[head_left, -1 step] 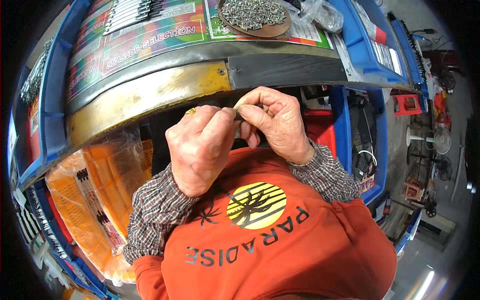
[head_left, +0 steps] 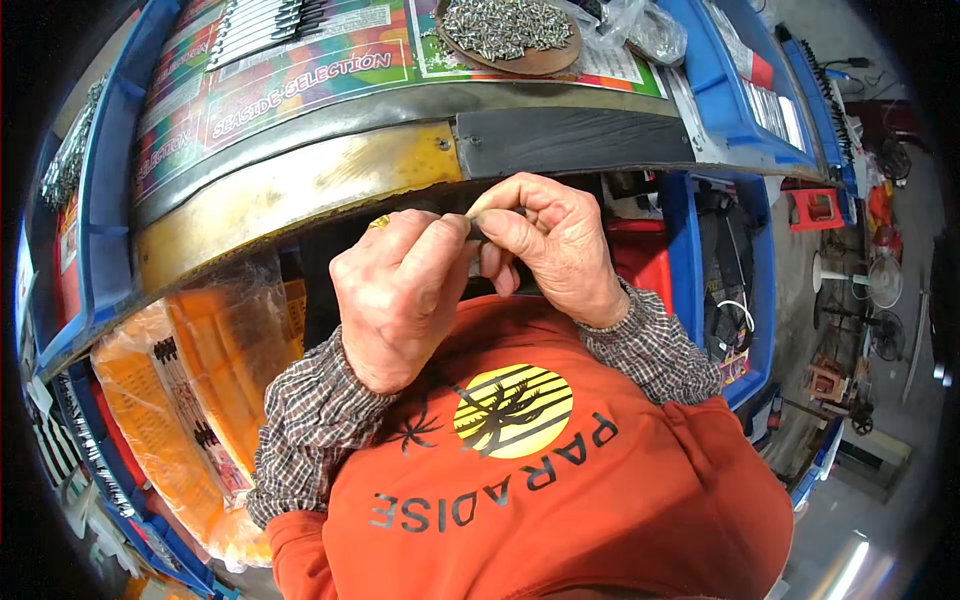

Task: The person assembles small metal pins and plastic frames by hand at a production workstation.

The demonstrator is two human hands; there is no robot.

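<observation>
Just in front of the table's worn edge, my left hand [head_left: 395,290] and my right hand [head_left: 555,248] meet at the fingertips. Both are closed in a pinch, thumbs against forefingers. Whatever sits between them is too small and too covered by the fingers to make out. A gold-coloured ring [head_left: 379,222] is on a finger of the left hand. Beyond the hands, on the tabletop, a round brown dish [head_left: 470,62] holds a heap of small shiny metal pieces [head_left: 510,28]. To its left lies a row of thin white rods with black ends [head_left: 262,25].
A colourful printed sheet [head_left: 300,85] covers the table. Blue bins stand at left [head_left: 108,170] and right [head_left: 735,80]. Below the table are an orange crate in clear plastic [head_left: 150,400] and another blue bin [head_left: 758,300]. A red stool [head_left: 815,210] and fans [head_left: 885,280] stand farther right.
</observation>
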